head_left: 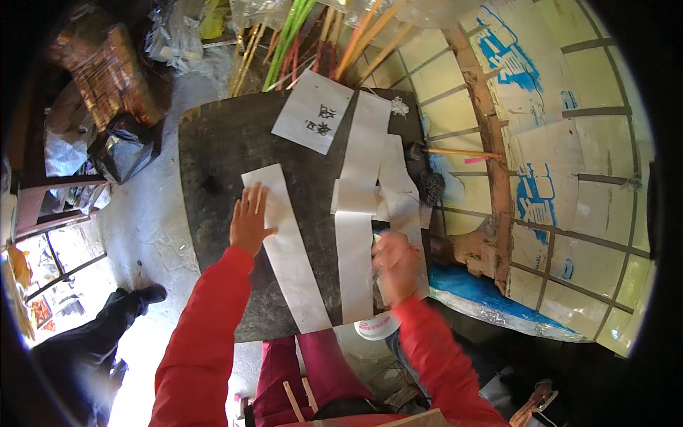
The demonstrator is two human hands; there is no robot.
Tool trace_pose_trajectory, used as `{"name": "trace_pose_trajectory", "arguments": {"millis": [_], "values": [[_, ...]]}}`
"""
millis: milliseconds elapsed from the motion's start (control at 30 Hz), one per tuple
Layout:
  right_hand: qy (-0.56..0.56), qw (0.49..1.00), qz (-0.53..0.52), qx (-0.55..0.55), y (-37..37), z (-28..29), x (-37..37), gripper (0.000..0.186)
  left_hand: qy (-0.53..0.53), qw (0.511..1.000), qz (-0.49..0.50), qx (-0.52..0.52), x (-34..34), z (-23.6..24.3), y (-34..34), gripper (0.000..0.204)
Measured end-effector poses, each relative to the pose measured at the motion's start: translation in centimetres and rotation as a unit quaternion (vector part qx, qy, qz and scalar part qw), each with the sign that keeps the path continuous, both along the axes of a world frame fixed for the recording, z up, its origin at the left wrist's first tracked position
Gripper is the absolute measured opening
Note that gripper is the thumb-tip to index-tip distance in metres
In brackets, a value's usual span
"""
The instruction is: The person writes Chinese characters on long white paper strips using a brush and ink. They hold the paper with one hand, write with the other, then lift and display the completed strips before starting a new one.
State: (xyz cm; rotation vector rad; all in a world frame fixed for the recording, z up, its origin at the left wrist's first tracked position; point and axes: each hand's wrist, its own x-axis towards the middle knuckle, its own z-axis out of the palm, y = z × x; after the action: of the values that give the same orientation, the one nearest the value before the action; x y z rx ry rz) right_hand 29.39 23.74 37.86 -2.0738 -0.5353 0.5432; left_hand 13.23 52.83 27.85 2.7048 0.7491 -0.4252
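My left hand [250, 219] lies flat with its fingers spread on the upper left edge of a long white paper strip [293, 260], which slants across the dark table [220, 142]. On the right, my right hand [395, 265] is blurred by motion above the paper there. Its fingers look bent, but whether they grip anything does not show. Beside it a second white strip [354, 263] runs toward the near edge, with a folded white piece [356, 196] across it. More white paper [400, 185] lies to the right, partly under that hand.
A white sheet with dark handwritten characters [311, 114] lies at the table's far side. Colored sticks [292, 43] stand behind it. Dark lumps [431, 188] sit at the right edge, near a tiled wall [569, 192]. A white tub [378, 326] is below the near edge; another person's leg [89, 334] is at left.
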Motion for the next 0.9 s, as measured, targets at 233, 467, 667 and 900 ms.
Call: {"name": "trace_pose_trajectory", "arguments": {"millis": [233, 467, 667, 900], "values": [[0.176, 0.919, -0.332, 0.114, 3.8, -5.1, 24.0, 0.02, 0.008, 0.999, -0.008, 0.039, 2.3, -0.2, 2.1, 0.115], [0.074, 0.918, -0.358, 0.153, 3.7, -7.7, 26.1, 0.026, 0.011, 1.0, -0.016, 0.02, 3.0, 0.4, 3.1, 0.116], [0.002, 0.927, -0.328, 0.18, 2.9, -8.1, 25.7, 0.026, -0.004, 1.0, -0.009, 0.017, 4.2, 0.5, 4.6, 0.114], [-0.018, 0.935, -0.297, 0.193, 3.3, -7.8, 25.1, 0.022, -0.014, 1.0, -0.017, 0.009, 4.5, 0.2, 5.5, 0.117]]}}
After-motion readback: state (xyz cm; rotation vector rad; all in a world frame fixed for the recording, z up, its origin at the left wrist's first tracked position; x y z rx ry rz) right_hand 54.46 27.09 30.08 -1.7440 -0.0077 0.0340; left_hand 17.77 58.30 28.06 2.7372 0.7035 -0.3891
